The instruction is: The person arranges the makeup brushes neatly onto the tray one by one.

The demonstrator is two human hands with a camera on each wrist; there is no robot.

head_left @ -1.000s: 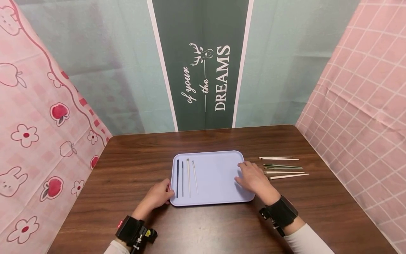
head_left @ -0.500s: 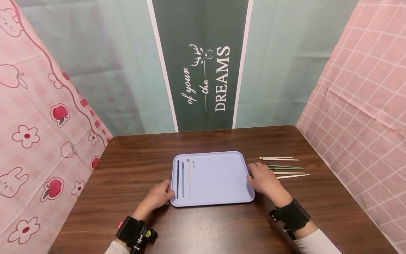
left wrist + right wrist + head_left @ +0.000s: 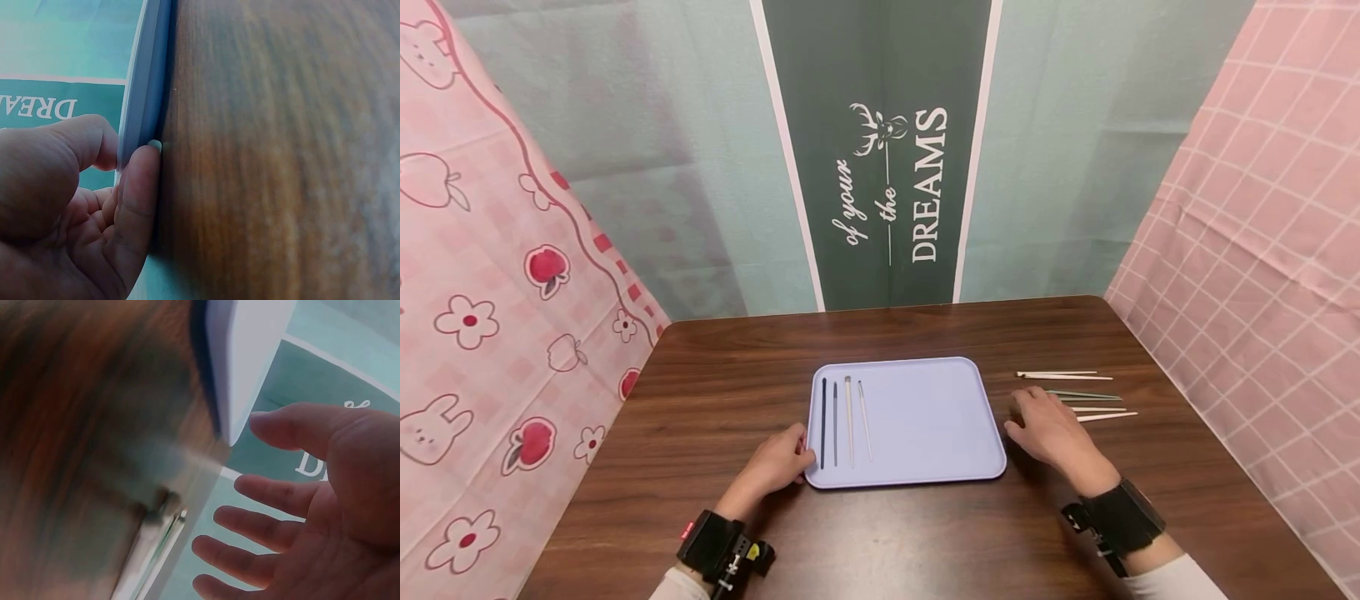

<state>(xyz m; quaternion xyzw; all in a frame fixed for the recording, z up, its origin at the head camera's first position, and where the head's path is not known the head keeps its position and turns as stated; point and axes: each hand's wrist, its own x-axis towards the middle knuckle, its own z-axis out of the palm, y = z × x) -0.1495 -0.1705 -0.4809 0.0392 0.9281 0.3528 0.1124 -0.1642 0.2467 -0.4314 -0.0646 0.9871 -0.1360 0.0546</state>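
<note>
A lavender tray lies on the brown table, with a black brush, a grey brush, a cream brush and a thin white brush side by side at its left. My left hand pinches the tray's left front corner; in the left wrist view thumb and finger are on the rim. Off the tray's right edge, my right hand holds nothing, its fingers spread in the right wrist view. It partly covers slim green brushes and cream-handled brushes.
Behind the right hand's fingers lies a pair of pale brushes on the table. Pink cloths hang at both sides, and a green lettered curtain hangs behind the table.
My right hand has moved right, from over the tray's right side to beside the brushes on the table. The left hand stays at the tray's corner.
</note>
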